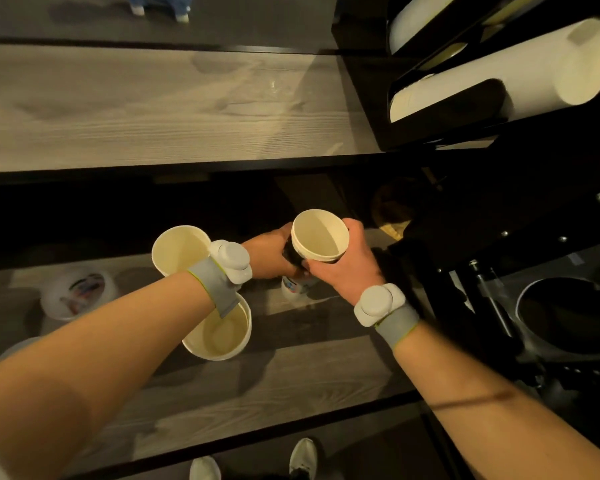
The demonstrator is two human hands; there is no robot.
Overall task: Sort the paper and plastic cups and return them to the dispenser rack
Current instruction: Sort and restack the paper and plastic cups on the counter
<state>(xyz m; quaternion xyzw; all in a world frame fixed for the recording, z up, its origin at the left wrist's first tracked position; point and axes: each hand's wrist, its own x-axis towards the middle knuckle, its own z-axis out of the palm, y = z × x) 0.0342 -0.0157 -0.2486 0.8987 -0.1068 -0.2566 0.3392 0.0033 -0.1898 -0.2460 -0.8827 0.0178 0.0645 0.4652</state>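
My right hand [343, 268] grips a paper cup [319, 235] with a cream inside and a dark sleeve, held upright above the lower shelf. My left hand [267, 254] reaches under it and closes on the dark lower part of that cup; a small white bottle [291, 289] stands just below. Two more open paper cups stand on the shelf, one [179, 249] behind my left wrist and one [222, 332] under it. The black dispenser rack [440, 109] at the upper right holds long white stacks of cups [520, 74] lying in its slots.
A white lidded tub [75, 294] sits at the shelf's left, with another pale object [14, 348] at the left edge. A wooden counter [153, 105] runs above the shelf. A round dark opening [568, 313] and metal fittings lie to the right. My shoes [302, 459] show below.
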